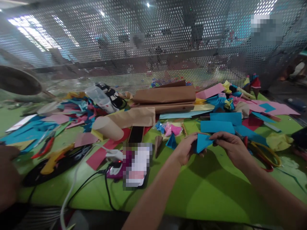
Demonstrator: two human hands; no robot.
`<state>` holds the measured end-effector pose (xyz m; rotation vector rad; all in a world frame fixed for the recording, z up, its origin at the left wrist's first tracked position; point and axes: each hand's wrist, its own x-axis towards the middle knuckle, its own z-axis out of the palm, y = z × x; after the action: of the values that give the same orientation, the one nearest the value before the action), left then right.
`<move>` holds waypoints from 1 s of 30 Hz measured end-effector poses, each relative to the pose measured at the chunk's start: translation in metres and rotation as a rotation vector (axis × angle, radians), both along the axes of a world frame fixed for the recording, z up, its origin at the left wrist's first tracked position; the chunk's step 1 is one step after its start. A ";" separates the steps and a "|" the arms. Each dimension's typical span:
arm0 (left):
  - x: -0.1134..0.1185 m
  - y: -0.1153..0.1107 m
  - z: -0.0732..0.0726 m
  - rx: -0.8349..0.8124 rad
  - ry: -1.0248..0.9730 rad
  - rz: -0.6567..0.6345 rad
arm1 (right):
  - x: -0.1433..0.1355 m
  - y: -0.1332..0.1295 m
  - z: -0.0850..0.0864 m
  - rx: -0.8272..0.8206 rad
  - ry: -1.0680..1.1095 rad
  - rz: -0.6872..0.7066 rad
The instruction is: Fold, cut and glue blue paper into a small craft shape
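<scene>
A small piece of blue paper [203,142], folded to a triangular shape, is held up over the green table between both hands. My left hand [186,149] grips its left side, with fingers curled behind it. At its upper right corner my right hand [226,142] pinches the edge between thumb and fingers. Left of my left hand stands a blue folded paper cone [171,141], and beside it is a brown paper cone [157,145]. Blue paper strips [217,127] lie just beyond my hands.
Scissors with yellow handles [267,154] lie right of my right arm. A phone [139,164], a purple power strip [117,170] with cables and a yellow glue gun [55,158] are on the left. Brown paper rolls [165,95] lie before a perforated metal screen [153,38]. Another person's arm [8,175] shows at left.
</scene>
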<state>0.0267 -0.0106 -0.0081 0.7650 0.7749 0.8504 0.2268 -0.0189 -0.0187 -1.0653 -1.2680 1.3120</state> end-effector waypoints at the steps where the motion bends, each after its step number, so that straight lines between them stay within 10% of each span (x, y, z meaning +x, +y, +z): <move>1: 0.000 0.001 -0.001 -0.005 -0.006 -0.002 | 0.000 0.000 0.000 0.014 -0.020 -0.005; 10: -0.001 -0.006 0.001 0.199 0.147 -0.125 | -0.002 -0.001 0.003 0.261 -0.275 -0.085; 30: -0.001 -0.010 0.011 0.187 0.140 -0.093 | -0.006 0.000 0.011 -0.005 0.076 -0.123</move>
<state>0.0260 -0.0206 0.0026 1.0276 0.7838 0.7987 0.2206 -0.0193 -0.0073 -1.0697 -1.1253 1.2509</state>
